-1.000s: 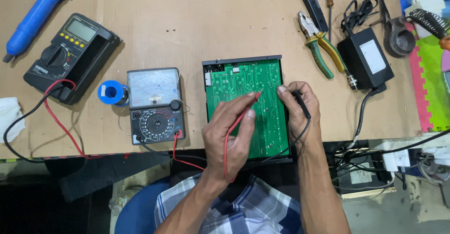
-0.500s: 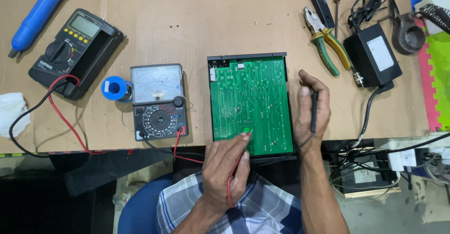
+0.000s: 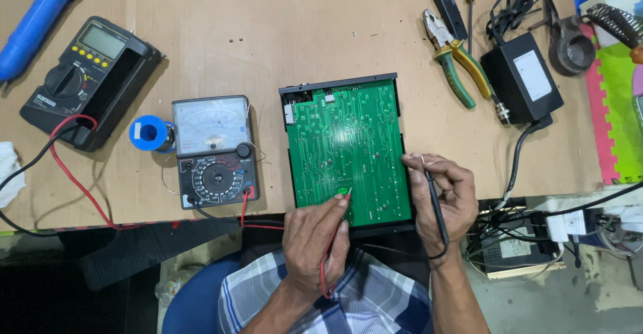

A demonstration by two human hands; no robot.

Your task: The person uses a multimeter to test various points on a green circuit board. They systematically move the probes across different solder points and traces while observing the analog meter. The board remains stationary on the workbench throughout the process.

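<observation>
The left hand (image 3: 313, 243) pinches a thin red test probe (image 3: 338, 223), its fingers (image 3: 343, 203) closed on the shaft, and the tip points up and away from them onto the lower edge of the flat green printed circuit board (image 3: 348, 150). That board sits solder side up in a shallow black case on the tan wooden bench (image 3: 321, 33), and it lies directly beyond the left fingertips, its long axis running away from the person. The probe tip appears to touch the board near a small bright green spot just ahead of the fingers.

The right hand (image 3: 445, 200) grips a slim black test probe (image 3: 434, 200), fingers curled around it, with the metal tip pointing up past the thumb. It is held just off the board's right edge, not touching any trace. So the left hand is the one on the board, and the right hand is beside it.

Red and black leads trail back from the fingers towards the grey analogue multimeter with a needle dial (image 3: 213, 150), which lies left of the board. Farther left sits a black digital multimeter (image 3: 87, 79).
</observation>
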